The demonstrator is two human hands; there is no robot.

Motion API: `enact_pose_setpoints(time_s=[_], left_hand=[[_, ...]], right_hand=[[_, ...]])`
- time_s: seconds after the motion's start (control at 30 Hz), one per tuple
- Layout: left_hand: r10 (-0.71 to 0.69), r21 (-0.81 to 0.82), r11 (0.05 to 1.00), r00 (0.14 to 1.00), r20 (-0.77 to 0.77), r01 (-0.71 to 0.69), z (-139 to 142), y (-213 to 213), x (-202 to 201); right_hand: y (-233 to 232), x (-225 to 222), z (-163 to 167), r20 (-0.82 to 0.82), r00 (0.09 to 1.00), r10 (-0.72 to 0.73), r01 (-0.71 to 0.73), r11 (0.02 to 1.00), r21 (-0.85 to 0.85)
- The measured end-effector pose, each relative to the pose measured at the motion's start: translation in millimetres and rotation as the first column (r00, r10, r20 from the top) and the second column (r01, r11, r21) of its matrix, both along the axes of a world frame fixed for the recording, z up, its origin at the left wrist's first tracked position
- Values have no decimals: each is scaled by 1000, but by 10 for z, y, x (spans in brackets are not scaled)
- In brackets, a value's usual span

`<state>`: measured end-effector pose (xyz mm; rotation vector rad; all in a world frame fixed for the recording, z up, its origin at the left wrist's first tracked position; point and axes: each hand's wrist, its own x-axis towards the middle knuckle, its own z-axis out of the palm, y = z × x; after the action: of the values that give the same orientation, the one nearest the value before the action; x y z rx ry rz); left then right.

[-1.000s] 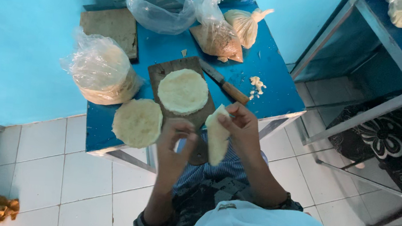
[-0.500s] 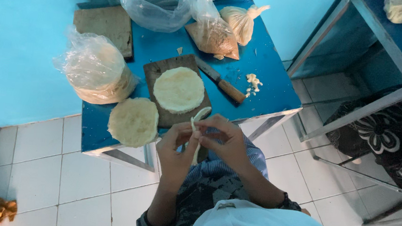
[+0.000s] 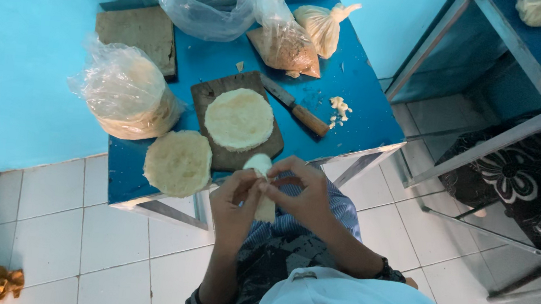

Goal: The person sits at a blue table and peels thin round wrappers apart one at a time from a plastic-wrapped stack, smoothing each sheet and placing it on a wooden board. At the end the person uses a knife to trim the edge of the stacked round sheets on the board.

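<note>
- Both hands meet just in front of the near edge of the blue table (image 3: pixel 356 81); the left hand (image 3: pixel 234 198) and the right hand (image 3: pixel 303 191) pinch one pale folded wrapper (image 3: pixel 262 187) between them.
- The left hand's fingers curl against the wrapper's left side; the right hand's fingers close over its top and right side. Both are grasping it, neither is released.
- The wrapper stands roughly upright, folded over on itself, held in the air clear of the table; its lower end hangs below the fingers. Whether it holds a filling cannot be told.
- On the dark cutting board (image 3: pixel 213 97) lies a stack of round flat wrappers (image 3: pixel 239 118), not yet folded.
- A second round stack (image 3: pixel 178 161) sits just left of the board at the near left corner, also flat.
- Farther left, a clear bag of more rounds (image 3: pixel 127 95) is unopened work, as I judge it.
- A knife (image 3: pixel 294 108) lies right of the board, with pale crumbs (image 3: pixel 339 107) beyond it.
- Bags of filling-like stuff (image 3: pixel 287 44) lie at the far side.
- No finished folded pieces show on the table, so most of the work appears to remain.
</note>
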<state>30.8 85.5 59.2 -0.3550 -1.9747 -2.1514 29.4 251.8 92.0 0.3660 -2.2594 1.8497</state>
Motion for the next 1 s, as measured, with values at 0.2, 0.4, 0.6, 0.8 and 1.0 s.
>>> enact_pose_setpoints(time_s=[0.2, 0.4, 0.6, 0.8, 1.0], left_hand=[[79, 78, 993, 995, 63, -84, -184, -29, -74], [-116, 637, 768, 965, 236, -64, -277, -26, -242], [-186, 145, 973, 982, 42, 178, -170, -100, -228], [-7, 308, 951, 992, 124, -32, -186, -174, -206], [132, 281, 950, 991, 25, -134, -162, -220, -144]], right_hand=[[132, -169, -356, 151, 988, -13, 46, 975, -216], [115, -219, -552, 219, 975, 27, 109, 806, -582], [32, -89, -493, -22, 996, 88, -91, 983, -162], [97, -113, -610, -4, 1000, 20, -20, 931, -364], [207, -191, -432, 53, 965, 257, -220, 902, -372]])
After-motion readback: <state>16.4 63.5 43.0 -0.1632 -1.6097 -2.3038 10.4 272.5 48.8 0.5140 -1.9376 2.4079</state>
